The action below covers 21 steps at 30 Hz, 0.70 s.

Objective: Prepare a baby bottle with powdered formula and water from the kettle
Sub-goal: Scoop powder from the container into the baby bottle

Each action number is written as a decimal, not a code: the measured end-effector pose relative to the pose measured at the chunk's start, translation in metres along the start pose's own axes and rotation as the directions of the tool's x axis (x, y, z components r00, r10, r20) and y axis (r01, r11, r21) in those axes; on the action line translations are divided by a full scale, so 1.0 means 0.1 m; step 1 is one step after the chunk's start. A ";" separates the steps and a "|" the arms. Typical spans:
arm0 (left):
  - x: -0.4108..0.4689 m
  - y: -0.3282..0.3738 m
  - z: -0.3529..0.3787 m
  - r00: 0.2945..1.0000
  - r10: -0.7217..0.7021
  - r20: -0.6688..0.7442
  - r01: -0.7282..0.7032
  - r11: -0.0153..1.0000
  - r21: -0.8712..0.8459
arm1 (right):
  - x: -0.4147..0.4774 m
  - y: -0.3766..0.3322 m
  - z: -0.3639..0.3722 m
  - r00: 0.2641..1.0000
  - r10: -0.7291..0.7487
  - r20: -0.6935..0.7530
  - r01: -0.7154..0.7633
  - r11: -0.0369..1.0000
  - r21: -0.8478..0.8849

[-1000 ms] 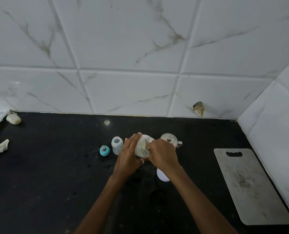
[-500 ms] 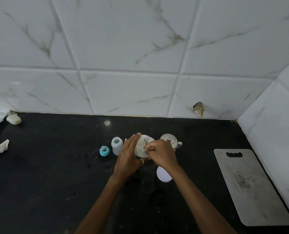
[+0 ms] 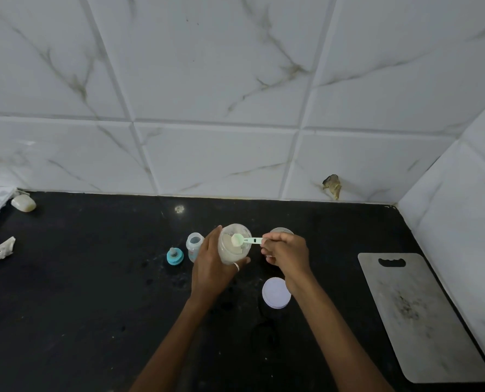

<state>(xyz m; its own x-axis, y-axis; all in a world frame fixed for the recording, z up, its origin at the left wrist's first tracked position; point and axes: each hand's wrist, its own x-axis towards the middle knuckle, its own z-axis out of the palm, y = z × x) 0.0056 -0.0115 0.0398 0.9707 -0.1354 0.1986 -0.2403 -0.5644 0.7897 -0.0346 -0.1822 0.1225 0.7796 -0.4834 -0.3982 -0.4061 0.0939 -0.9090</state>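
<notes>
On the black surface (image 3: 94, 306), close to the wall, the left hand (image 3: 213, 264) wraps its fingers round a clear jar (image 3: 230, 253). The right hand (image 3: 286, 250) pinches the end of a small green scoop (image 3: 252, 240). The scoop's bowl sits over the mouth of the jar, heaped with pale powder (image 3: 237, 239).

The baby bottle (image 3: 193, 246) stands on the far side of the left hand, so I think the scoop must cross over that hand to reach it. The heap is high. A small tilt, or a bump on the jar's rim, could shake powder onto the surface. The bottle's mouth is narrow, so some powder could miss it. No one holds the bottle, so a knock could tip it over.

The jar is partly full of powder. The bottle is open, and I cannot tell if anything is in it. Its teal top (image 3: 174, 256) lies just beside it. A white lid (image 3: 276, 292) lies flat near the right wrist. A round thing behind the right hand is mostly hidden; it may be the kettle (image 3: 281, 231).
</notes>
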 end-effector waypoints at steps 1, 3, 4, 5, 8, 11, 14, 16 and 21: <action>0.00 -0.01 0.01 1.000 -0.007 -0.003 0.007 1.000 -0.002 | 0.00 0.00 0.00 1.000 0.024 -0.007 -0.024 0.999 0.035; 0.00 -0.02 0.03 1.000 -0.015 -0.008 0.015 1.000 0.003 | 0.01 -0.01 -0.01 0.998 0.062 -0.023 -0.060 0.994 0.089; 0.00 -0.02 0.04 1.000 -0.024 -0.008 0.024 1.000 0.004 | 0.02 -0.02 -0.02 0.996 0.079 -0.031 -0.075 0.991 0.114; 0.01 -0.02 0.05 0.999 -0.038 -0.007 0.038 0.999 -0.003 | 0.03 -0.03 -0.02 0.995 0.091 -0.035 -0.085 0.987 0.138; 0.03 -0.02 0.09 0.996 -0.089 0.006 0.089 0.996 -0.018 | 0.04 -0.05 -0.04 0.995 0.094 -0.034 -0.086 0.980 0.179; 0.09 -0.06 0.16 0.992 -0.127 0.023 0.129 0.990 -0.058 | 0.07 -0.08 -0.06 0.995 0.086 -0.045 -0.075 0.978 0.195; 0.16 -0.12 0.26 0.984 -0.174 0.034 0.177 0.980 -0.095 | 0.11 -0.08 -0.08 0.994 0.095 -0.051 -0.082 0.975 0.209; 0.21 -0.15 0.34 0.977 -0.208 0.038 0.210 0.973 -0.095 | 0.15 -0.07 -0.10 0.992 0.103 -0.072 -0.086 0.975 0.207; 0.25 -0.32 0.52 0.963 -0.262 0.069 0.267 0.960 -0.080 | 0.17 -0.05 -0.16 0.990 0.108 -0.089 -0.085 0.969 0.230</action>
<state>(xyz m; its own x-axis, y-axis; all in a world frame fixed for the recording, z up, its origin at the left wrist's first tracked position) 0.0374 -0.0390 -0.0101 0.9977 -0.0389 -0.0557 0.0279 -0.5133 0.8578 -0.0272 -0.2047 0.1221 0.6858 -0.5461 -0.4811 -0.3498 0.3325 -0.8759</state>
